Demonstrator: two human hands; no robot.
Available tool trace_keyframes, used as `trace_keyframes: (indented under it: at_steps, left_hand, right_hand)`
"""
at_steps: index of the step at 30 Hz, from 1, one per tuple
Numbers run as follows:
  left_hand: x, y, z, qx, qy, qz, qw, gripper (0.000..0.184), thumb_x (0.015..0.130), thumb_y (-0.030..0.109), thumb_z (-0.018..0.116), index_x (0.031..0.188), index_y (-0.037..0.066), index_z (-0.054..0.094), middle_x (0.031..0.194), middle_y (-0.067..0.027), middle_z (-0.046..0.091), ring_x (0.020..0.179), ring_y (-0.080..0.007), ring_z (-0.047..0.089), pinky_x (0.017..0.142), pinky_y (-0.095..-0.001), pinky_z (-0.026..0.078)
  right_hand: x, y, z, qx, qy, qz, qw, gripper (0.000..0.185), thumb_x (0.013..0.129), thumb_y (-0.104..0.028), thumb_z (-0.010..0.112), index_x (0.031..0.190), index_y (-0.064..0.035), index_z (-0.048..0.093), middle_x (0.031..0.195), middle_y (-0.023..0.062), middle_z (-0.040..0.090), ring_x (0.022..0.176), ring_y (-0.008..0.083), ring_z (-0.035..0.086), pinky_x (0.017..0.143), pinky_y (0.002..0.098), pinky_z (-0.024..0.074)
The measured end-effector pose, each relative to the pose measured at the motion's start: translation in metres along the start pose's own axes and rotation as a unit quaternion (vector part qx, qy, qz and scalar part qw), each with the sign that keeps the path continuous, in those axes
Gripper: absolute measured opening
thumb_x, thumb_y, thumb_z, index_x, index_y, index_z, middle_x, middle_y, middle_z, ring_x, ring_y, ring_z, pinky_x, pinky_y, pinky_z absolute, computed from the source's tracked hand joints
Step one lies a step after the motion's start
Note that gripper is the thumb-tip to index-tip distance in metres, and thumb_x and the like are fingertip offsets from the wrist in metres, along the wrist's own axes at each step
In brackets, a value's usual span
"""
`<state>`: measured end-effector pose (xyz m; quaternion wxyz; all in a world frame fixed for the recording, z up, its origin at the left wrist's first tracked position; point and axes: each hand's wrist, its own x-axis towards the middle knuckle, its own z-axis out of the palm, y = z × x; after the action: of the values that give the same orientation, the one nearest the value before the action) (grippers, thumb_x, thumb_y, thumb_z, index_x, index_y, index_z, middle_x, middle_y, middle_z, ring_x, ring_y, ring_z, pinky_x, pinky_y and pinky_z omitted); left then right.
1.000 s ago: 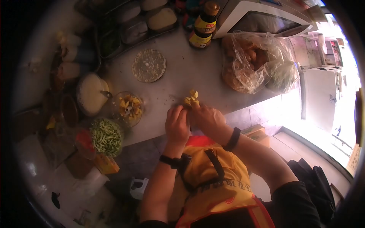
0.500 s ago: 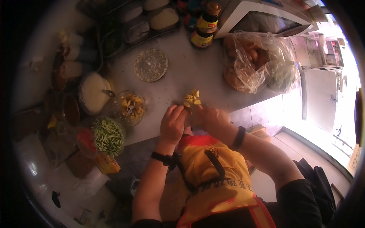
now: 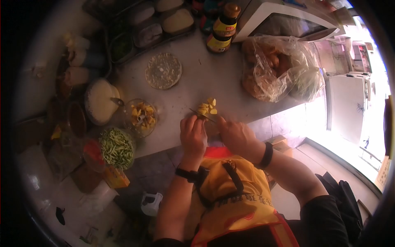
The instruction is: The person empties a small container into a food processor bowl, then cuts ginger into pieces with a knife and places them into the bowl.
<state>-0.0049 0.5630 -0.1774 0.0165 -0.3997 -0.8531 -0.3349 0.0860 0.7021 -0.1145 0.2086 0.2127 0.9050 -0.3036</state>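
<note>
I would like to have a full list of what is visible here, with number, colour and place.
Counter: one, greyish, middle
Yellow pieces: one pile, yellow, counter's near edge
Knife: one, greyish, beside the pile
Clear bowl: one, transparent, left of the pile
Green shreds: one heap, green, lower left
Round disc: one, pale, upper middle
White tub: one, white, left
Containers: several, pale contents, upper left
Bottle: at least one, dark, top
Plastic bag: at least one, transparent, upper right
Carton: one, yellow, lower left
Dim left edge: uncountable
Apron: one, yellow-red, bottom
Wristbands: two, black, wrists
Left hand: one, bare, near the pile
Right hand: one, bare, holding the knife
</note>
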Motion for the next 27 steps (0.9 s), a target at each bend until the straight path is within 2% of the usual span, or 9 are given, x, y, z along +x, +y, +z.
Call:
trace_keyframes:
  at_steps: [2,4,7,10,15,18,23,25,27]
  left_hand:
    - [-0.003,0.000,-0.001,0.003,-0.011,0.001,1.000,0.010,0.083,0.000,0.071,0.093,0.001,0.069,0.106,-0.0113,0.063,0.098,-0.0327,0.059,0.085,-0.0416,0.052]
    - [0.000,0.000,0.000,0.008,-0.013,0.005,1.000,0.011,0.082,-0.001,0.071,0.093,0.001,0.069,0.107,-0.0108,0.063,0.098,-0.0325,0.059,0.084,-0.0416,0.052]
    - [-0.003,-0.008,-0.004,-0.003,-0.025,0.004,1.000,0.013,0.082,-0.002,0.070,0.094,0.001,0.069,0.108,-0.0100,0.064,0.099,-0.0327,0.059,0.085,-0.0420,0.052]
    - [0.002,-0.013,-0.009,-0.015,-0.059,0.054,0.997,0.014,0.084,0.000,0.067,0.098,0.001,0.067,0.109,-0.0117,0.061,0.101,-0.0352,0.058,0.088,-0.0429,0.052]
    - [0.004,0.001,-0.010,0.005,-0.019,-0.013,1.000,0.021,0.087,0.005,0.069,0.107,0.001,0.066,0.108,-0.0143,0.061,0.101,-0.0358,0.057,0.088,-0.0437,0.050]
    - [-0.001,0.012,-0.008,0.006,-0.039,-0.055,0.998,0.023,0.087,0.007,0.072,0.108,0.000,0.064,0.108,-0.0162,0.061,0.101,-0.0362,0.058,0.088,-0.0443,0.050]
    - [-0.011,0.008,-0.003,-0.003,-0.038,-0.068,0.997,0.026,0.085,0.007,0.075,0.107,0.001,0.064,0.111,-0.0155,0.060,0.103,-0.0362,0.058,0.087,-0.0437,0.052]
    - [-0.014,0.005,-0.002,-0.004,-0.039,-0.071,0.997,0.026,0.085,0.007,0.074,0.108,0.001,0.064,0.111,-0.0151,0.061,0.103,-0.0359,0.058,0.086,-0.0435,0.052]
    - [-0.012,0.004,0.000,-0.003,-0.023,-0.048,0.999,0.027,0.084,0.007,0.075,0.108,0.001,0.064,0.110,-0.0140,0.062,0.103,-0.0359,0.059,0.086,-0.0432,0.053]
  right_hand:
    - [0.002,0.000,0.002,0.010,0.006,-0.011,1.000,0.018,0.091,-0.012,0.058,0.105,-0.0020,0.053,0.096,0.0232,0.070,0.093,0.0406,0.071,0.077,0.0474,0.0581]
    - [0.016,-0.005,0.008,0.015,-0.052,0.025,0.998,0.017,0.093,-0.012,0.056,0.106,-0.0017,0.054,0.096,0.0236,0.070,0.094,0.0402,0.071,0.077,0.0470,0.0582]
    - [0.026,-0.003,0.018,-0.019,-0.001,-0.012,1.000,0.018,0.093,-0.010,0.053,0.109,-0.0026,0.054,0.095,0.0230,0.071,0.091,0.0409,0.071,0.077,0.0468,0.0584]
    - [0.030,0.005,0.019,-0.008,-0.007,-0.010,1.000,0.022,0.092,-0.011,0.056,0.112,-0.0023,0.052,0.094,0.0230,0.071,0.088,0.0417,0.071,0.075,0.0469,0.0585]
    - [0.009,-0.002,0.010,0.018,-0.005,0.007,1.000,0.027,0.090,-0.011,0.060,0.114,-0.0017,0.050,0.095,0.0243,0.070,0.087,0.0422,0.071,0.074,0.0479,0.0582]
    - [-0.002,-0.009,0.001,0.038,-0.014,0.032,0.999,0.028,0.090,-0.012,0.061,0.113,-0.0016,0.049,0.094,0.0248,0.070,0.087,0.0421,0.071,0.074,0.0480,0.0580]
    - [0.003,-0.007,0.006,0.043,-0.026,0.032,0.998,0.026,0.090,-0.011,0.061,0.111,-0.0008,0.050,0.089,0.0240,0.070,0.087,0.0410,0.071,0.074,0.0477,0.0578]
    - [0.005,-0.003,0.014,-0.016,0.034,-0.029,0.999,0.023,0.091,-0.011,0.058,0.110,-0.0001,0.052,0.089,0.0241,0.070,0.086,0.0403,0.072,0.075,0.0473,0.0579]
    - [0.012,-0.001,0.017,0.013,0.016,-0.018,1.000,0.022,0.091,-0.011,0.057,0.109,-0.0001,0.052,0.091,0.0245,0.070,0.086,0.0402,0.072,0.075,0.0471,0.0579]
